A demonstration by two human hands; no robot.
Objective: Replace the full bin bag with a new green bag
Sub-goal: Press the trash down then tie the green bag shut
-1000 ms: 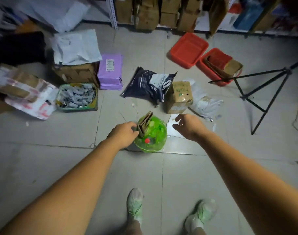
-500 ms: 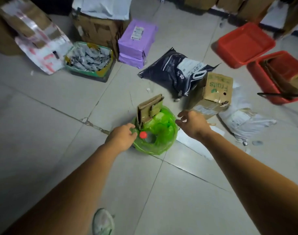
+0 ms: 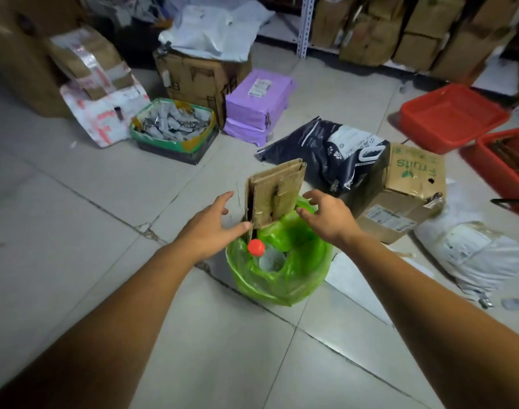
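A small bin lined with a green bag [image 3: 282, 278] stands on the tiled floor in front of me. It is full: a folded piece of cardboard [image 3: 277, 191] sticks upright out of it, and a clear bottle with a red cap [image 3: 256, 247] lies inside. My left hand [image 3: 211, 225] is at the bag's left rim with fingers spread, thumb near the cardboard's lower edge. My right hand [image 3: 326, 214] hovers open at the far right rim, beside the cardboard. Neither hand grips anything.
A "fruits" cardboard box [image 3: 405, 190] and a dark mailer bag [image 3: 329, 149] lie just behind the bin. Purple parcels [image 3: 258, 104], a green-rimmed box of packets [image 3: 172, 128], red trays [image 3: 450, 116] and white parcels [image 3: 470, 252] surround it. Shelving with boxes lines the back.
The view has come closer and lower over the bin. Both hands have moved up from the bag's sides toward the upright cardboard, and their fingers have spread.
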